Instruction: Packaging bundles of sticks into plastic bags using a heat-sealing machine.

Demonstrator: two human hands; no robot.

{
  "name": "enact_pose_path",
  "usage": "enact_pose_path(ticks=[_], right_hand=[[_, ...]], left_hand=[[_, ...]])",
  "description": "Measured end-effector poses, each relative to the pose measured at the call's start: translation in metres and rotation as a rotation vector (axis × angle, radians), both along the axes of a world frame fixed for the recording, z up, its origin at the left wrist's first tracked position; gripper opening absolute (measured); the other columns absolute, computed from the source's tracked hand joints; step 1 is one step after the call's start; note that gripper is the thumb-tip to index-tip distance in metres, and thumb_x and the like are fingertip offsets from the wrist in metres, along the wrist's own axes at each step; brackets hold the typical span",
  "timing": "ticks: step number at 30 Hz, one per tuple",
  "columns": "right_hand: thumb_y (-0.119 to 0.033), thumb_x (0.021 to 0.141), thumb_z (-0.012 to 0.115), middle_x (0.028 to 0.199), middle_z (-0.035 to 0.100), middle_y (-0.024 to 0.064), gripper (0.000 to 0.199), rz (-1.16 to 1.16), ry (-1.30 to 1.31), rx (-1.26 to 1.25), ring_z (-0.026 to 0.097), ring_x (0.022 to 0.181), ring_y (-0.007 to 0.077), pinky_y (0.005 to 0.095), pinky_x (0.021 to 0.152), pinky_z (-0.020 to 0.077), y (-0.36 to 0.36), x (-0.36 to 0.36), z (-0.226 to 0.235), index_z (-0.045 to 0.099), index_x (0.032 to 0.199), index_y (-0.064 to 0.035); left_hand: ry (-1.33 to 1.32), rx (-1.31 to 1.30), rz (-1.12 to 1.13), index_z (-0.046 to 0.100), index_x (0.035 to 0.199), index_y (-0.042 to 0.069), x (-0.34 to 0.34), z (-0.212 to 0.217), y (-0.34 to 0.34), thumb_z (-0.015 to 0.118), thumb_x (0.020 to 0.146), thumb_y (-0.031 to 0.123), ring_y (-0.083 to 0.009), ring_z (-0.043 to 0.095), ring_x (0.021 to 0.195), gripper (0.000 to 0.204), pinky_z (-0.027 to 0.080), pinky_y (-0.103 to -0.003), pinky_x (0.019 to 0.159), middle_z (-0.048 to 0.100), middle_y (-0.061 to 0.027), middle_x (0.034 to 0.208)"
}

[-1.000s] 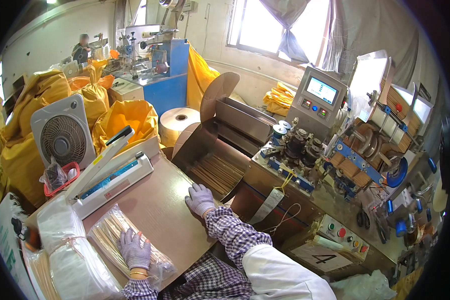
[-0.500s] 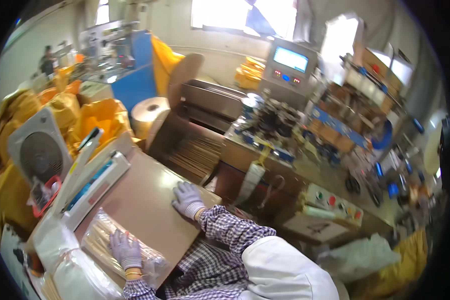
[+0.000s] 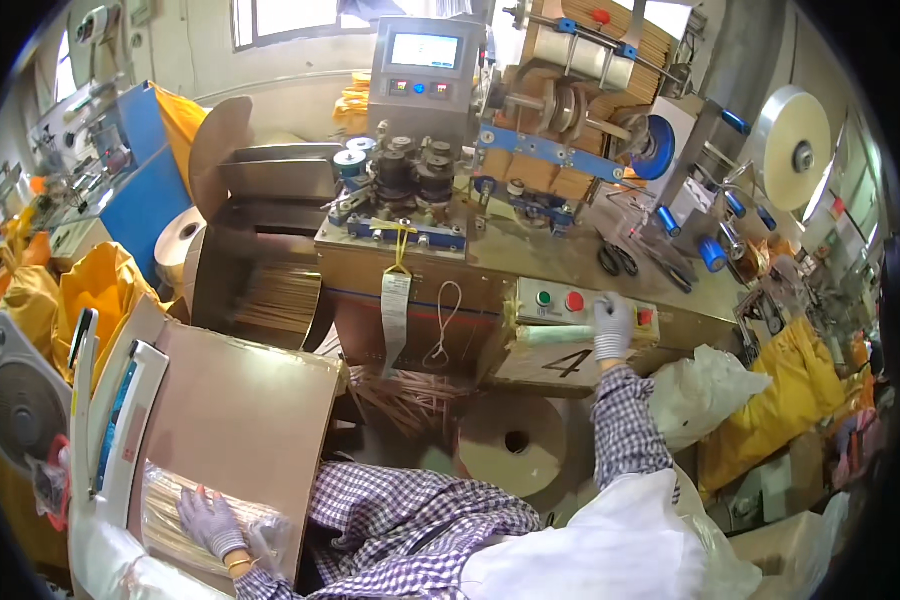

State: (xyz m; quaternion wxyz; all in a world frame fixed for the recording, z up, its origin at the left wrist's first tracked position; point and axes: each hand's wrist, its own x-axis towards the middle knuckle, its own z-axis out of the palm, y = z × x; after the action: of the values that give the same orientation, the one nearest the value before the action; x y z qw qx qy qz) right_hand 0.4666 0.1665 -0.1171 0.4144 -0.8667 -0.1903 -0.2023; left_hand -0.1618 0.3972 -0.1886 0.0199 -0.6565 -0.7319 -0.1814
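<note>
Gloves: pale grey, on the left hand (image 3: 208, 518) and right hand (image 3: 613, 322). Sleeves (image 3: 625, 430): purple-and-white check. Apron (image 3: 610, 550): white. Control box (image 3: 570, 315): cream, with one green button (image 3: 544, 298) and one red button (image 3: 574, 301). Board (image 3: 245, 400): brown. Sticks (image 3: 275, 300): tan. Bags (image 3: 100, 290): yellow. Rollers (image 3: 712, 255): blue. Fan (image 3: 15, 400): grey. Screen (image 3: 426, 50): light blue. Film roll (image 3: 795, 145): silvery. Cabinet (image 3: 145, 190): blue.
</note>
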Motion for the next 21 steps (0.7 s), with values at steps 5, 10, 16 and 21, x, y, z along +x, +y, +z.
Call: enact_pose_path(ticks=[5, 10, 16, 21], right_hand=[[-0.031, 0.071, 0.065, 0.102, 0.062, 0.0161, 0.050, -0.022, 0.086, -0.141, 0.059, 0.092, 0.0267, 0.0341, 0.084, 0.0443, -0.037, 0.073, -0.031, 0.058, 0.111, -0.0022], [-0.031, 0.069, 0.065, 0.099, 0.062, 0.0184, 0.046, 0.008, 0.138, -0.301, 0.059, 0.093, 0.0323, 0.0373, 0.080, 0.0456, -0.020, 0.064, -0.024, 0.060, 0.105, -0.0040], [-0.030, 0.068, 0.061, 0.088, 0.061, 0.0184, 0.035, -0.028, 0.068, -0.354, 0.059, 0.084, 0.0348, 0.0409, 0.073, 0.0460, -0.031, 0.072, -0.034, 0.061, 0.094, -0.0066], [-0.028, 0.068, 0.060, 0.084, 0.062, 0.0180, 0.030, -0.051, 0.077, -0.348, 0.059, 0.080, 0.0351, 0.0406, 0.071, 0.0462, -0.026, 0.073, -0.035, 0.062, 0.089, -0.0071]], left_hand=[[0.000, 0.013, -0.013, 0.062, 0.105, 0.003, 0.007, 0.003, 0.001, 0.059, 0.079, 0.025, -0.0318, 0.035, 0.124, 0.034, 0.025, -0.042, 0.105, 0.047, -0.0139, 0.128], [-0.043, 0.048, -0.007, 0.063, 0.104, 0.002, -0.003, -0.007, -0.001, 0.061, 0.077, 0.024, -0.0317, 0.035, 0.124, 0.035, 0.025, -0.043, 0.104, 0.047, -0.0143, 0.127], [-0.119, 0.048, -0.045, 0.064, 0.102, 0.003, 0.002, -0.002, -0.004, 0.063, 0.075, 0.024, -0.0312, 0.033, 0.126, 0.034, 0.023, -0.042, 0.105, 0.048, -0.0138, 0.126], [-0.079, 0.060, -0.026, 0.064, 0.101, 0.005, 0.004, 0.003, -0.005, 0.064, 0.073, 0.024, -0.0307, 0.034, 0.124, 0.034, 0.023, -0.042, 0.105, 0.049, -0.0126, 0.124]])
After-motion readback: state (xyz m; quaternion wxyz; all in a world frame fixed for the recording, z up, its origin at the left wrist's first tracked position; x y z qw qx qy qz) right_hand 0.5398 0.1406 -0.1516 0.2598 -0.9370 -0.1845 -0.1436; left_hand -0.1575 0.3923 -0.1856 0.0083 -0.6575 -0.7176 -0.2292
